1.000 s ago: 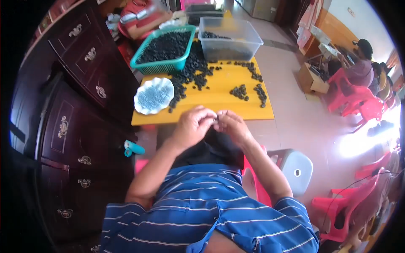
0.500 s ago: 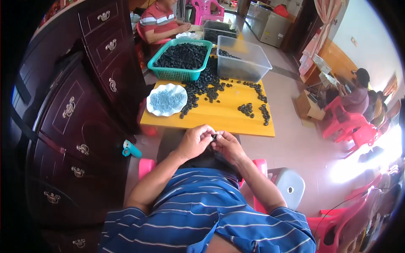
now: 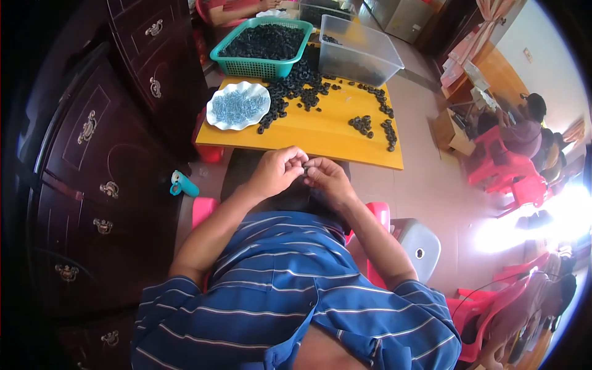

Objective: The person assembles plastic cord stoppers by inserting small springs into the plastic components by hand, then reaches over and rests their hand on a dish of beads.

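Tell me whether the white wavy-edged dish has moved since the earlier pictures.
No. Judged against the yellow table, the dish sits at the same spot near its left front corner, beside the loose black pieces; the whole view shifted.

The yellow table bears a basket, bin, dish and black pieces, possibly rings.

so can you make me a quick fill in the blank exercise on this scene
1. The left hand and right hand hold a small dark piece just short of the ____ tabletop.
2. The clear plastic bin stands to the ____ of the green mesh basket, as the wearer sees it.
3. The white scalloped dish is nearer the wearer's ____ hand.
4. The blue shirt has thin white ____.

Missing words: yellow; right; left; stripes.
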`<state>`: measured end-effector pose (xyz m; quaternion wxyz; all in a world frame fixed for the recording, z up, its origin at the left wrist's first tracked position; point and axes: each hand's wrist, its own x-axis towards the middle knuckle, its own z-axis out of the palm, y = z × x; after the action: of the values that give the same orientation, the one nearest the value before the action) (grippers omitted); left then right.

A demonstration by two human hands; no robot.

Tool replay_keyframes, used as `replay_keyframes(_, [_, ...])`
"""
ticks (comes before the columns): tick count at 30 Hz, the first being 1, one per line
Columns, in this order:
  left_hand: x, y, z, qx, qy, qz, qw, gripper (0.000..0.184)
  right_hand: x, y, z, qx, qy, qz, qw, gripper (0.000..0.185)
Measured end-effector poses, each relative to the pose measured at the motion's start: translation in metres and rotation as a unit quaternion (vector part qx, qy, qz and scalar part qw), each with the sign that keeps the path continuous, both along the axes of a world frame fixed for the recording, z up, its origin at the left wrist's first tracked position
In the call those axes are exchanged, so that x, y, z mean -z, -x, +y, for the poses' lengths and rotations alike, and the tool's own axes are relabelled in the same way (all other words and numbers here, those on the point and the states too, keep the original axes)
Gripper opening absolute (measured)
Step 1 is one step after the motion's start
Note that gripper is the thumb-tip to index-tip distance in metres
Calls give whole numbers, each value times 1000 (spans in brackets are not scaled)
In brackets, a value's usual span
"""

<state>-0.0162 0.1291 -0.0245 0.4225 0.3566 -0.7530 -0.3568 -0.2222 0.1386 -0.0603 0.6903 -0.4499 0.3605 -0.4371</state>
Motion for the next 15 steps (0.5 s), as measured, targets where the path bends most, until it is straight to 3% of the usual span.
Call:
replay_keyframes(8, [0, -4, -2, 28, -23, 23, 999, 18, -6, -2, 6, -36, 7, 1, 999, 15])
replay_keyframes(15, [7, -6, -5, 55, -75, 58, 994, 6, -4, -1, 4, -45, 47, 12, 998, 16])
